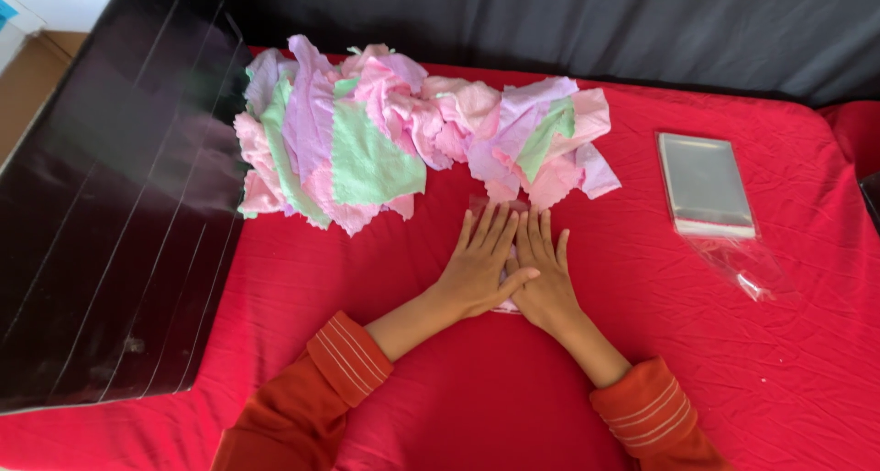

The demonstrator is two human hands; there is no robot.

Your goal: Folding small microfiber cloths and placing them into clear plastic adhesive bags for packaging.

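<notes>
My left hand (481,260) and my right hand (543,274) lie flat side by side on the red cloth (642,343), fingers straight and pointing away from me. They press down on a small clear plastic bag with a pale cloth inside (506,303), most of it hidden under my palms. Just beyond my fingertips lies a heap of pink, purple and green cloths (403,132). Both forearms wear orange sleeves with thin white stripes.
A stack of clear plastic bags (706,185) lies at the right, with one loose crumpled bag (747,269) in front of it. A large black panel (110,205) stands along the left side. Dark fabric (596,27) hangs at the back.
</notes>
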